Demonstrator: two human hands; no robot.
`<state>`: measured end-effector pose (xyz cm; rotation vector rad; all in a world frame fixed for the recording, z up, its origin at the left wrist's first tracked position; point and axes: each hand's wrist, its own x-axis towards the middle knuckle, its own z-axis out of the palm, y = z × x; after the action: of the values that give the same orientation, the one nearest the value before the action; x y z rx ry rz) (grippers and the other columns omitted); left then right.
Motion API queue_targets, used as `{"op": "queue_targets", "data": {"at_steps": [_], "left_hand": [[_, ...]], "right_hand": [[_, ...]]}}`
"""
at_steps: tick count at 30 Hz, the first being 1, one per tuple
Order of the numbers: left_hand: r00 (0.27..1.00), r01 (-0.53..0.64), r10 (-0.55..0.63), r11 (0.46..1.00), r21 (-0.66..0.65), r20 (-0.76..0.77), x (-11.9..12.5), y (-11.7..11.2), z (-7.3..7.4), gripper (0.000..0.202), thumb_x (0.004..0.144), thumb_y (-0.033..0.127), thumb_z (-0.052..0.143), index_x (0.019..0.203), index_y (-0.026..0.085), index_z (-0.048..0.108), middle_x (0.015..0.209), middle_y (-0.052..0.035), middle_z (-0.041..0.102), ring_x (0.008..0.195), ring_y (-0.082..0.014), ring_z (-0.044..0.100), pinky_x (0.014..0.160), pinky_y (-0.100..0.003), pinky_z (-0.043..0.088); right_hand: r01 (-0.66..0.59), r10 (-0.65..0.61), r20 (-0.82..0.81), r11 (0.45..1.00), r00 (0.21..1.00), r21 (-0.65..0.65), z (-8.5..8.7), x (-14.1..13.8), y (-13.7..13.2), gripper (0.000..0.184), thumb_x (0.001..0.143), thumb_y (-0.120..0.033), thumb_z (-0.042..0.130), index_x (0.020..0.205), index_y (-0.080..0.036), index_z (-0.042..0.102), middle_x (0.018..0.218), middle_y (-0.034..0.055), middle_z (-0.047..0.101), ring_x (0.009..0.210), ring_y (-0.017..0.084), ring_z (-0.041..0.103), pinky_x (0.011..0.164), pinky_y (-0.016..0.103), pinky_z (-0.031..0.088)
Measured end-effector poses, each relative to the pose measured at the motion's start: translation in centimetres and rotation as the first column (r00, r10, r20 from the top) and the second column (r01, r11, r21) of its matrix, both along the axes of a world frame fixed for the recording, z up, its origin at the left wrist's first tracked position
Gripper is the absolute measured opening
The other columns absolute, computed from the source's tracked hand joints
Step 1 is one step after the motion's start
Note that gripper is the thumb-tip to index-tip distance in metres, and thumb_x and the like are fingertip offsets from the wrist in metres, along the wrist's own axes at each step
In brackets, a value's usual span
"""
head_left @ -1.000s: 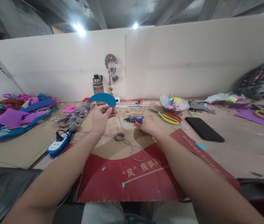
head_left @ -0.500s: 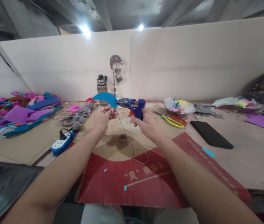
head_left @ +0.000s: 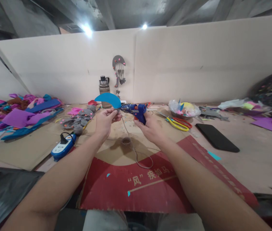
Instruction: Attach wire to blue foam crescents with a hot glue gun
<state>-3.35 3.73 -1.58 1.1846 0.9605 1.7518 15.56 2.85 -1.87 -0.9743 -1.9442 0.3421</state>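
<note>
Between the fingertips of my left hand (head_left: 107, 120) is a blue felt crescent (head_left: 108, 98), held up above the work surface. A thin grey cord (head_left: 130, 138) hangs from the same fingers and loops down onto the red and tan cardboard (head_left: 150, 189). My right hand (head_left: 150, 126) is wrapped round the handle of a blue hot glue gun (head_left: 139, 110). The gun's nozzle points left, close to the crescent's right end; whether it touches cannot be made out. Below the hands, a small cord spool (head_left: 126, 141) rests on the cardboard.
Left lie a power strip (head_left: 63, 147), grey felt pieces (head_left: 78, 120) and a purple and blue felt heap (head_left: 20, 115). A bottle (head_left: 104, 91) stands behind the crescent. Right are yellow-handled scissors (head_left: 177, 124), a black phone (head_left: 216, 137) and a bagged bowl (head_left: 185, 109).
The glue gun has turned slightly in my right hand, its back end now a little lower and further left. My left hand still holds the crescent, which has tilted slightly.
</note>
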Motion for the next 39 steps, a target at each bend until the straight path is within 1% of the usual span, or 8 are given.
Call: {"op": "queue_targets", "data": {"at_steps": [4, 11, 17, 20, 24, 28, 34, 39], "left_hand": [[0.999, 0.019, -0.019, 1.000, -0.006, -0.027, 0.13, -0.06, -0.13, 0.022, 0.067, 0.025, 0.072, 0.078, 0.011, 0.058, 0.067, -0.0040, 0.065, 0.058, -0.0120, 0.064, 0.059, -0.026, 0.053], [0.998, 0.028, -0.028, 1.000, -0.013, -0.054, -0.03, 0.07, -0.32, 0.021, 0.068, 0.024, 0.071, 0.079, 0.011, 0.058, 0.066, -0.0033, 0.065, 0.058, -0.0119, 0.063, 0.061, -0.026, 0.053], [0.999, -0.010, 0.010, 1.000, 0.002, -0.047, -0.17, 0.25, -0.25, 0.023, 0.068, 0.026, 0.071, 0.080, 0.011, 0.059, 0.068, -0.0051, 0.067, 0.061, -0.0132, 0.065, 0.063, -0.027, 0.054], [0.997, 0.017, -0.018, 1.000, -0.009, -0.071, -0.07, 0.11, -0.31, 0.022, 0.068, 0.026, 0.071, 0.079, 0.011, 0.059, 0.068, -0.0044, 0.066, 0.060, -0.0129, 0.064, 0.062, -0.028, 0.054], [0.995, 0.039, -0.041, 0.999, -0.028, -0.086, 0.11, -0.09, -0.31, 0.021, 0.069, 0.025, 0.071, 0.079, 0.011, 0.058, 0.067, -0.0035, 0.065, 0.059, -0.0128, 0.064, 0.062, -0.028, 0.054], [0.997, 0.016, -0.018, 1.000, -0.025, -0.074, 0.07, -0.02, -0.17, 0.021, 0.069, 0.025, 0.071, 0.079, 0.011, 0.059, 0.067, -0.0045, 0.066, 0.059, -0.0125, 0.064, 0.063, -0.027, 0.053], [0.999, -0.002, 0.002, 1.000, 0.008, -0.048, -0.13, 0.12, -0.03, 0.020, 0.069, 0.025, 0.070, 0.079, 0.011, 0.060, 0.069, -0.0053, 0.067, 0.060, -0.0119, 0.064, 0.062, -0.025, 0.052], [0.999, -0.018, 0.019, 1.000, 0.018, -0.034, -0.27, 0.09, 0.25, 0.020, 0.068, 0.024, 0.071, 0.078, 0.011, 0.059, 0.068, -0.0043, 0.065, 0.059, -0.0115, 0.063, 0.061, -0.025, 0.052]], "right_hand": [[-0.003, 0.003, 0.012, 1.000, 1.000, 0.005, -0.05, -0.02, -0.05, 0.034, 0.083, -0.028, 0.049, 0.115, -0.020, 0.052, 0.095, 0.0082, 0.065, 0.083, 0.024, 0.059, 0.076, 0.038, 0.046], [-0.022, 0.022, 0.009, 0.999, 1.000, 0.033, -0.09, -0.06, -0.04, 0.026, 0.083, -0.026, 0.049, 0.108, -0.021, 0.054, 0.102, 0.0086, 0.064, 0.091, 0.024, 0.059, 0.079, 0.038, 0.046], [-0.008, 0.007, 0.015, 1.000, 1.000, 0.022, -0.17, 0.09, 0.07, 0.032, 0.083, -0.026, 0.048, 0.115, -0.021, 0.052, 0.097, 0.0084, 0.065, 0.084, 0.023, 0.059, 0.077, 0.039, 0.046], [-0.021, 0.020, 0.011, 0.999, 1.000, 0.028, -0.15, 0.01, -0.06, 0.029, 0.083, -0.026, 0.048, 0.110, -0.021, 0.054, 0.099, 0.0092, 0.064, 0.089, 0.024, 0.059, 0.079, 0.040, 0.046], [-0.022, 0.022, 0.014, 0.999, 1.000, 0.026, -0.12, -0.10, -0.22, 0.029, 0.083, -0.026, 0.048, 0.111, -0.022, 0.054, 0.102, 0.0095, 0.064, 0.093, 0.025, 0.059, 0.081, 0.041, 0.046], [-0.020, 0.020, 0.017, 1.000, 1.000, 0.010, -0.15, -0.01, -0.09, 0.026, 0.083, -0.027, 0.048, 0.109, -0.023, 0.054, 0.104, 0.0088, 0.063, 0.093, 0.025, 0.058, 0.081, 0.040, 0.046], [-0.014, 0.014, 0.012, 1.000, 1.000, -0.005, 0.00, 0.16, -0.02, 0.034, 0.082, -0.026, 0.048, 0.116, -0.022, 0.050, 0.100, 0.0084, 0.064, 0.087, 0.024, 0.058, 0.079, 0.039, 0.046], [0.031, -0.031, -0.014, 0.999, 0.999, -0.008, 0.30, 0.29, -0.16, 0.034, 0.081, -0.028, 0.050, 0.115, -0.022, 0.052, 0.102, 0.0088, 0.064, 0.090, 0.025, 0.059, 0.080, 0.040, 0.045]]}}
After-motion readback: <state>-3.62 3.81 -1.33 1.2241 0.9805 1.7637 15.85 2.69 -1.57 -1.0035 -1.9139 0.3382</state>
